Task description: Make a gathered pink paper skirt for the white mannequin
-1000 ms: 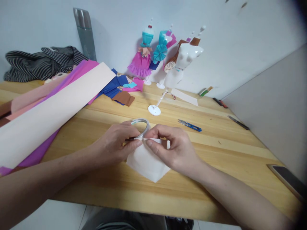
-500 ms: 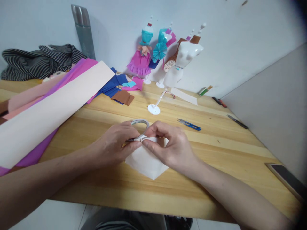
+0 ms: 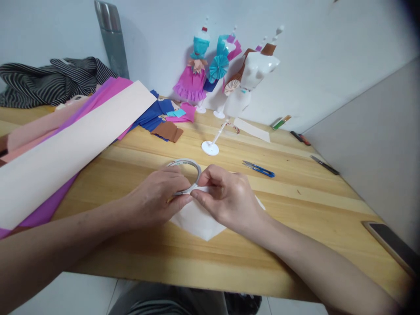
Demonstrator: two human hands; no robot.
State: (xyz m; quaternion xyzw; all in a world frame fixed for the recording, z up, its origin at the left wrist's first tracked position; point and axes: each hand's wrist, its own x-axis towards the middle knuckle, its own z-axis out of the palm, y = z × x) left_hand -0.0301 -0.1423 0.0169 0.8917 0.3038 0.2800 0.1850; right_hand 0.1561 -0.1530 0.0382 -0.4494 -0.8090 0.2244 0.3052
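Note:
Both my hands meet over the wooden table, their fingertips close together. My left hand (image 3: 156, 192) is closed on a roll of tape (image 3: 197, 168), a thin ring tilted up with print on its inner side. Thumb and forefinger of my right hand (image 3: 229, 197) pinch the top edge of a white sheet of crepe paper (image 3: 203, 224), right beside the roll. The sheet hangs below the hands with a pointed lower corner, and another edge shows right of my right wrist. The exact pinch point is partly hidden by my fingers.
Long coloured paper strips (image 3: 75, 140) lie at the left. Behind stand small dressed mannequins (image 3: 192, 81) and a bare white stand (image 3: 210, 148). Blue thread snips (image 3: 259, 169), a craft knife (image 3: 324, 165) and a phone (image 3: 392, 243) lie to the right. A bottle (image 3: 113, 43) stands at back left.
The tape roll has tilted and moved a little left, so more of its ring shows. A strip of white paper now shows right of my right hand.

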